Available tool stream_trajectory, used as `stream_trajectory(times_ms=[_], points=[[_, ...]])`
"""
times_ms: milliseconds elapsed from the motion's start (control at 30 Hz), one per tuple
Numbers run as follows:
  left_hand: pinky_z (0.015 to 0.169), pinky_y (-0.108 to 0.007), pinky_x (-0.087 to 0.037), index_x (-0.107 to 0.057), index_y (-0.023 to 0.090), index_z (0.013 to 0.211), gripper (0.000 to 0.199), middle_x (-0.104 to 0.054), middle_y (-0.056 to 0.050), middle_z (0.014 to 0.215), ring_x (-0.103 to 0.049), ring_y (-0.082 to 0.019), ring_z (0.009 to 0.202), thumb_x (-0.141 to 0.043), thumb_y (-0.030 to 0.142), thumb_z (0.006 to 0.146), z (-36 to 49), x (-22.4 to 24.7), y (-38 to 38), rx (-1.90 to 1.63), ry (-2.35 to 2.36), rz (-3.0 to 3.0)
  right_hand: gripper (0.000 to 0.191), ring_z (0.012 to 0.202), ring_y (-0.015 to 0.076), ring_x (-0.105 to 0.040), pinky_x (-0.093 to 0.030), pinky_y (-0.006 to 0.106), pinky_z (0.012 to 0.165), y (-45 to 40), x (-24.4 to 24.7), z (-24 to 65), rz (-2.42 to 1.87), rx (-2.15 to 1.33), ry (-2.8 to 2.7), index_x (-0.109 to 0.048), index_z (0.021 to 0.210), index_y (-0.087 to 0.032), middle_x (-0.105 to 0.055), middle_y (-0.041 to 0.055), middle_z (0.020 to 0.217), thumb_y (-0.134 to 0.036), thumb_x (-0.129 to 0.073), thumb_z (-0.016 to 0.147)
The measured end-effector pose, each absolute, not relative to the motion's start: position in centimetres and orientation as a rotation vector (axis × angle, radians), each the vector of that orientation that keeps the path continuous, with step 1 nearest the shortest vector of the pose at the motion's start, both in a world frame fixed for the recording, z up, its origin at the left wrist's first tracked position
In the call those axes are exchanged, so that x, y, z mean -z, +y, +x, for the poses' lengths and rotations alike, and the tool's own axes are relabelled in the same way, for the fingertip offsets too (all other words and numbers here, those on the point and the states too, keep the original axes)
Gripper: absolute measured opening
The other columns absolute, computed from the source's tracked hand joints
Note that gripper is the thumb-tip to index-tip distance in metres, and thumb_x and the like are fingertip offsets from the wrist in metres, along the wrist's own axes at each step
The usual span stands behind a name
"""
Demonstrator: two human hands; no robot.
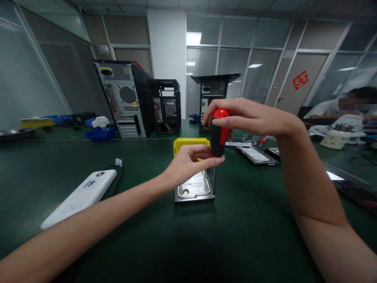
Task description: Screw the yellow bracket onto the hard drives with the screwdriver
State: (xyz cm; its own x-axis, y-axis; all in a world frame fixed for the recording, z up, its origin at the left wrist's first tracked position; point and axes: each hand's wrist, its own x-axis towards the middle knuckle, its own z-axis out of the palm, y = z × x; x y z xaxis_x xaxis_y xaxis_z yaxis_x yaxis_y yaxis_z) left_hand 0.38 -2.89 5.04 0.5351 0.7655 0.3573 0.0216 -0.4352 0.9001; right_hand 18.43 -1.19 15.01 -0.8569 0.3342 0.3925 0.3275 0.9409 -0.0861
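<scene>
A red and black screwdriver (217, 138) stands upright, its shaft reaching down to the near right corner of a hard drive (194, 188). My right hand (235, 114) is closed round the top of the handle from above. Lower down, my left hand (196, 160) pinches the bottom of the handle between thumb and fingers. The silver drive lies on the green table, its far part hidden by my left hand. Directly behind it sits a yellow box or tray (191, 142), partly covered by the same hand.
A white power bank-like device marked 18 (84, 196) lies left with a cable. Computer cases (123, 98) stand at the back. Another hard drive (256, 155) and a dark phone-like slab (353, 192) lie right. A person (326, 107) sits at far right.
</scene>
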Motion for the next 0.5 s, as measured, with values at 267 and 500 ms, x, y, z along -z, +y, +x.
stream_trajectory(times_ms=[267,500], points=[[0.094,-0.034,-0.044,-0.063,0.012,0.107,0.033,-0.067,-0.01,0.108,-0.062,-0.019,0.101,-0.065,0.027,0.078,0.32,-4.93,-2.69,-0.973,0.601,1.81,0.029,0.094,0.0144,-0.054,-0.045,0.024,0.075,-0.94,-15.11,18.54,-0.429,-0.081,-2.722,-0.053,0.11,-0.012,-0.057,0.007,0.104,-0.031,-0.048,0.088],[0.093,-0.034,-0.044,-0.063,0.011,0.107,0.034,-0.066,-0.01,0.108,-0.062,-0.02,0.101,-0.065,0.028,0.078,0.37,-4.8,-2.71,-0.982,0.57,1.803,0.029,0.096,0.015,-0.053,-0.047,0.026,0.078,-1.05,-15.21,18.66,-0.381,-0.192,-2.75,-0.051,0.112,-0.012,-0.054,0.008,0.108,-0.028,-0.048,0.088]])
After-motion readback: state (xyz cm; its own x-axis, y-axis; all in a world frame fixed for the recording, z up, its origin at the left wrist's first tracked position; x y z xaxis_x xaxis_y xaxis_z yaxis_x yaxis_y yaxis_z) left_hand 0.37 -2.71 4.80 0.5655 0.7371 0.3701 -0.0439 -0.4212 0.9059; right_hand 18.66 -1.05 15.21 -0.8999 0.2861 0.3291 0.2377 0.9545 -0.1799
